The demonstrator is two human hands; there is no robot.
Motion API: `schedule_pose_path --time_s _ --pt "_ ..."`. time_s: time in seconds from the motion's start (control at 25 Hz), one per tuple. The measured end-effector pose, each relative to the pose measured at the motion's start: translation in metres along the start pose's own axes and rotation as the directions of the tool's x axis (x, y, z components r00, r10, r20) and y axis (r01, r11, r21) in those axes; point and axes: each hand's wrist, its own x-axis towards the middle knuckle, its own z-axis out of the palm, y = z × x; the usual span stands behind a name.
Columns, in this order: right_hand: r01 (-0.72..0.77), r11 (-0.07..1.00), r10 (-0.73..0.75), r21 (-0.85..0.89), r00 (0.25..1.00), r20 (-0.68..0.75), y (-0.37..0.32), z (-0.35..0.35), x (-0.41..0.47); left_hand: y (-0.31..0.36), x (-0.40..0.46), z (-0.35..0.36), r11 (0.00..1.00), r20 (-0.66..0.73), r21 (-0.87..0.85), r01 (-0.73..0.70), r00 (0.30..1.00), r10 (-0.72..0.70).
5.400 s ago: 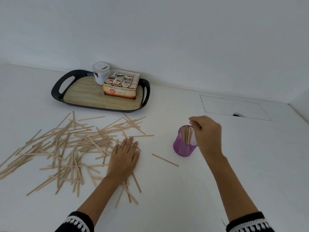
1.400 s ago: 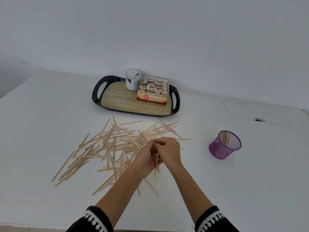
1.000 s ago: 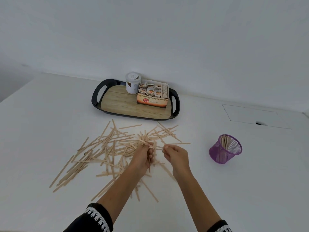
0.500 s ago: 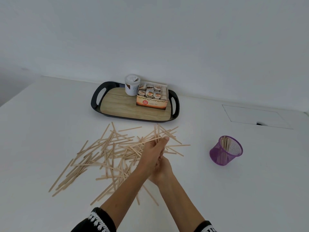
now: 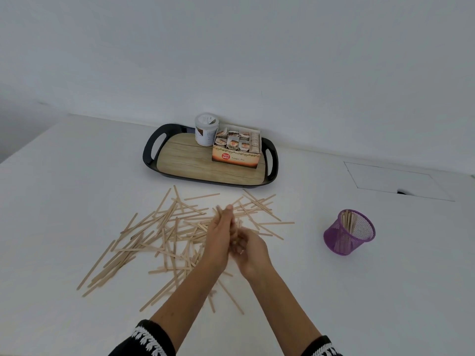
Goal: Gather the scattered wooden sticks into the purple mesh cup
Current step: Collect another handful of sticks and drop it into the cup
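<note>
Pale tan wood is seen on the scattered sticks (image 5: 164, 235); the mesh cup (image 5: 348, 233) is purple, on a white worktop (image 5: 64, 201). The tray (image 5: 154, 152) is black-rimmed with a wood-grain base, carrying an orange-fronted tea box (image 5: 235, 158) and a white tub (image 5: 206, 129). Black sleeves (image 5: 151, 340) are trimmed with a white leaf pattern.

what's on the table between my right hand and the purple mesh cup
In the head view, a few wooden sticks end just past the right hand; beyond them bare white table runs to the purple mesh cup.
</note>
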Motion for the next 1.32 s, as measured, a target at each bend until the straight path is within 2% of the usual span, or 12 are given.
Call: schedule_pose_path --time_s 0.08,0.16,0.24,0.32,0.4,0.48,0.56,0.68,0.8,1.0,1.12,1.32 --pt "0.068 0.986 -0.081 -0.150 0.993 -0.080 -0.010 -0.013 -0.005 0.009 0.004 -0.025 0.991 -0.009 -0.076 0.113 0.993 -0.114" --pt "0.174 0.924 -0.234 -0.342 0.961 -0.144 -0.022 -0.029 -0.008 0.014 0.005 -0.045 0.969 -0.038 -0.133 0.209 0.976 -0.216" --pt "0.262 0.773 -0.393 -0.578 0.913 -0.111 -0.031 -0.046 -0.010 0.015 0.004 -0.061 0.948 -0.063 -0.176 0.266 0.958 -0.280" --pt "0.316 0.564 -0.482 -0.763 0.876 0.006 -0.035 -0.061 -0.004 0.014 0.005 -0.076 0.936 -0.087 -0.201 0.290 0.946 -0.312" --pt "0.344 0.383 -0.420 -0.858 0.892 0.170 -0.038 -0.069 0.004 0.013 0.004 -0.084 0.929 -0.097 -0.203 0.309 0.938 -0.333" --pt "0.353 0.222 -0.252 -0.909 0.921 0.296 -0.037 -0.068 0.011 0.010 0.003 -0.086 0.924 -0.092 -0.193 0.329 0.932 -0.351" --pt "0.411 0.085 -0.149 -0.908 0.906 0.396 -0.033 -0.057 0.015 0.009 0.002 -0.084 0.927 -0.091 -0.171 0.334 0.932 -0.352" --pt "0.506 -0.025 -0.109 -0.862 0.856 0.506 -0.020 -0.031 0.019 0.007 0.001 -0.084 0.934 -0.098 -0.181 0.309 0.939 -0.330" --pt "0.548 -0.102 -0.047 -0.830 0.831 0.554 -0.007 -0.007 0.024 0.007 -0.001 -0.084 0.935 -0.105 -0.209 0.285 0.944 -0.312" --pt "0.603 -0.293 0.028 -0.742 0.782 0.623 -0.003 0.011 0.034 0.007 -0.002 -0.082 0.929 -0.116 -0.240 0.282 0.942 -0.316" --pt "0.619 -0.351 -0.017 -0.703 0.746 0.665 -0.008 0.012 0.038 0.006 -0.003 -0.081 0.937 -0.118 -0.210 0.280 0.944 -0.309" --pt "0.643 -0.482 -0.166 -0.595 0.600 0.783 -0.014 0.000 0.033 0.005 -0.003 -0.081 0.944 -0.124 -0.197 0.265 0.948 -0.292"
